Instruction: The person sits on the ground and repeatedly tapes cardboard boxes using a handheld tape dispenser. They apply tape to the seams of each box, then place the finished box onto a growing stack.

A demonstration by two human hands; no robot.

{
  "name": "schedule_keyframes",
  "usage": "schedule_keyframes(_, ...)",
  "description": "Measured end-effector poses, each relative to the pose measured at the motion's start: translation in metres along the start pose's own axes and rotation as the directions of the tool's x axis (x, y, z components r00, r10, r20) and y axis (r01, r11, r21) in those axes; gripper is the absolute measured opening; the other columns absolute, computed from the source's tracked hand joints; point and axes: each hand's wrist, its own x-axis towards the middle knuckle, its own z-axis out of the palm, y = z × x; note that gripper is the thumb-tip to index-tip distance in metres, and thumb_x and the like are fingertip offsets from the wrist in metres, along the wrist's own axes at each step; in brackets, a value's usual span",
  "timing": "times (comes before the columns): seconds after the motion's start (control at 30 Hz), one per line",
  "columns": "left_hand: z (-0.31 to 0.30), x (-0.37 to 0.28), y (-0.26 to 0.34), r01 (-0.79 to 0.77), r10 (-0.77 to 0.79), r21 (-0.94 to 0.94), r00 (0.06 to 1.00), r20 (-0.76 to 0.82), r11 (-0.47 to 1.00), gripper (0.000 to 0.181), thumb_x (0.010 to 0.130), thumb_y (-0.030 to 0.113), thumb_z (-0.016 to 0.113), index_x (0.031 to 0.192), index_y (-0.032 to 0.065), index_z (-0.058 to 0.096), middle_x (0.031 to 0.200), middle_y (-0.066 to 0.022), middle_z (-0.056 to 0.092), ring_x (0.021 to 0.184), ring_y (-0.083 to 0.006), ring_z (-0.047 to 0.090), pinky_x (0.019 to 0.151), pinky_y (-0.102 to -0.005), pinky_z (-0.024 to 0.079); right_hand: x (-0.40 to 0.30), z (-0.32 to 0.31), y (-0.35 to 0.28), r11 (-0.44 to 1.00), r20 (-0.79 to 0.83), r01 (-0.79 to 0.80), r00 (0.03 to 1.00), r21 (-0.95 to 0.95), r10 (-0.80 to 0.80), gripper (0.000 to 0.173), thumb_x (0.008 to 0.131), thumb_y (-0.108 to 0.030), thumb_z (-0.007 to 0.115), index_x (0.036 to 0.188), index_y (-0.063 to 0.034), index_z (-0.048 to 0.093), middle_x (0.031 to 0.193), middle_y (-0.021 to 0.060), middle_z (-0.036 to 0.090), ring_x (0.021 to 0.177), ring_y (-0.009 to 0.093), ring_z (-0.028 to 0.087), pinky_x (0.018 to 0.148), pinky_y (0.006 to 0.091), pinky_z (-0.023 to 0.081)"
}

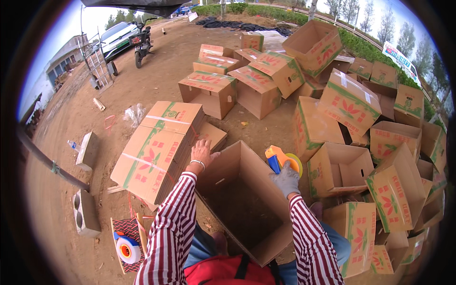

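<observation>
Right before me stands an open-topped cardboard carton point(262, 167), tilted in my view between my arms. Its inside is deep in shadow, and I cannot tell whether cardboard or bare soil shows at the bottom. My left hand point(203, 155), bare with a bracelet at the wrist, is spread at the carton's upper left rim, beside a strapped stack of flattened cartons point(156, 146); firm contact is unclear. A grey work glove covers my right hand point(288, 180), which grips an orange and blue tape dispenser point(283, 158) with a yellow-edged roll, over the carton's right wall.
Formed cartons point(342, 167) lie heaped on the right and beyond point(210, 89). At lower left are a second tape dispenser point(126, 249) on a patterned seat and concrete blocks point(85, 213). A pole point(53, 162) slants in at left. Farther off stand a hand truck point(94, 62) and scooter point(140, 46).
</observation>
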Motion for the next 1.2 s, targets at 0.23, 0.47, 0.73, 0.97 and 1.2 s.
schedule_keyframes(0.23,0.096,-0.088,0.055,-0.037,0.007,0.061,0.903,0.430,0.997,0.063,0.089,0.045,0.050,0.132,0.0004,0.039,0.130,-0.0300,0.042,0.122,-0.0475,0.038,0.093,-0.0525,0.041,0.003,-0.010,-0.006,0.994,0.143,-0.048,0.989,0.095,0.034,0.079,0.068,-0.044,0.068,0.125,0.0043,0.041,0.107,0.0234,0.061,0.098,0.037,0.060,0.089,0.0438,0.043)
schedule_keyframes(0.47,0.102,-0.104,0.146,-0.284,0.315,-0.210,0.402,0.860,0.936,0.088,0.076,0.065,0.056,0.134,-0.0006,0.041,0.123,-0.0274,0.052,0.116,-0.0388,0.050,0.096,-0.0432,0.041,-0.006,0.001,0.001,0.997,0.019,0.047,0.999,0.061,-0.048,0.083,0.068,-0.044,0.066,0.128,0.0056,0.037,0.104,0.0266,0.061,0.096,0.038,0.061,0.086,0.0439,0.045)
schedule_keyframes(0.73,0.076,-0.187,0.268,0.465,0.606,-0.513,-0.065,0.793,0.721,0.079,0.074,0.030,0.075,0.138,0.0044,0.037,0.122,-0.0105,0.055,0.109,-0.0211,0.054,0.092,-0.0361,0.045,0.003,-0.002,0.021,0.996,0.052,0.037,0.998,0.079,-0.042,0.084,0.069,-0.044,0.064,0.130,0.0060,0.036,0.106,0.0281,0.060,0.099,0.039,0.060,0.087,0.0449,0.045)
schedule_keyframes(0.97,0.162,-0.155,0.143,0.856,0.741,-0.315,-0.113,0.661,0.411,0.078,0.073,0.029,0.074,0.138,0.0055,0.035,0.122,-0.0120,0.055,0.110,-0.0254,0.055,0.091,-0.0410,0.045,0.006,0.004,0.016,0.997,0.074,0.053,0.996,0.060,-0.058,0.093,0.068,-0.048,0.067,0.134,0.0072,0.031,0.108,0.0292,0.059,0.099,0.039,0.060,0.088,0.0441,0.045)
schedule_keyframes(1.2,0.112,-0.123,0.170,-0.595,0.582,-0.222,0.521,0.624,0.772,0.065,0.073,0.049,0.066,0.119,0.0035,0.056,0.126,-0.0136,0.052,0.124,-0.0288,0.041,0.103,-0.0458,0.030,0.001,0.003,0.020,0.998,0.047,0.048,0.998,0.040,-0.050,0.083,0.068,-0.046,0.067,0.126,0.0053,0.037,0.104,0.0269,0.060,0.095,0.038,0.062,0.085,0.0436,0.046)
